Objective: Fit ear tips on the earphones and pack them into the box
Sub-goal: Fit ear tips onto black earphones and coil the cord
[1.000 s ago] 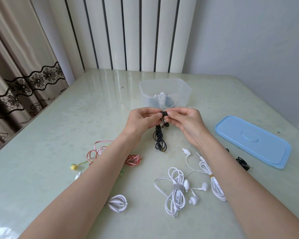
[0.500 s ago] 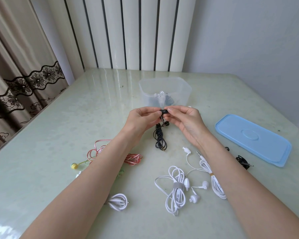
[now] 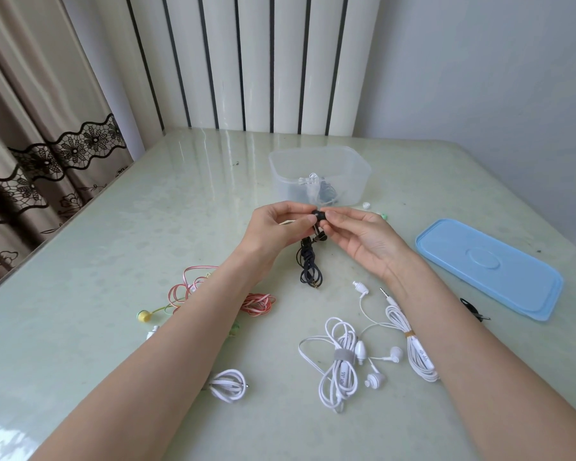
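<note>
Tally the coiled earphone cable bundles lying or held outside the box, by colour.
White bundles: 3
Black bundles: 2
Pink bundle: 1
Total: 6

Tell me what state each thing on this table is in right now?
Clear box: open, some earphones inside.
Blue lid: off, flat on the table.
Black earphones: cord bundled, hanging, earbud held up.
Left hand: pinching the black earbud.
Right hand: pinching the ear tip.
White earphones: bundled, lying unpacked.
Pink earphones: loosely coiled, unpacked.
</note>
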Available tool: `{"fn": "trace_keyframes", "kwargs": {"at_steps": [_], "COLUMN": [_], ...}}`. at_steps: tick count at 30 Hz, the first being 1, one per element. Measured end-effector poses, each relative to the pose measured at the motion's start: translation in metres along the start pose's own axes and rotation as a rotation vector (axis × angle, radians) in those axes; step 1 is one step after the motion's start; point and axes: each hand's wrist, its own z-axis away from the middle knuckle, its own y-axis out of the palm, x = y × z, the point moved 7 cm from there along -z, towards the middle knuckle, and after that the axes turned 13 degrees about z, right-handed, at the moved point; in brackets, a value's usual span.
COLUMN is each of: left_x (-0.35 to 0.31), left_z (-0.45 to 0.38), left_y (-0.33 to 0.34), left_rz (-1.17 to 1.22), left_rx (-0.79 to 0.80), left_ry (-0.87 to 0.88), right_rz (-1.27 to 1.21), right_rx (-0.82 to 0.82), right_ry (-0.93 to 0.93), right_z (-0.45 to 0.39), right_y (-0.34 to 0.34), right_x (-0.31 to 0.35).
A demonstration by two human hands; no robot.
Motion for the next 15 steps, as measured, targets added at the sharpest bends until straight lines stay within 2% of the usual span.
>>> {"fn": "trace_keyframes", "kwargs": {"at_steps": [4,9,12,15], "left_x": [0.002,0.006,0.006,0.007], "left_z": [0.001,0.001,-0.002,-0.004], "left_y": [0.0,-0.003,-0.007,-0.008], "left_rz": [0.116,0.185,0.135,-0.022], "left_rx": [0.025,-0.02,-0.091,-0.11], "left_ry": [-0.054,-0.083,-0.064,-0.038], "right_rz": [-0.028,-0.008,0.078,0.367], "right_rx": [0.003,-0.019,-0.143,-0.308], "right_ry": [0.03,-0.02,-0.11,-0.224], "right_z": [0.0,-0.001,-0.003,0.002], "right_y": [0.0,-0.002,-0.018,-0.039], "right_x": [-0.004,-0.001,0.022,0.053]}}
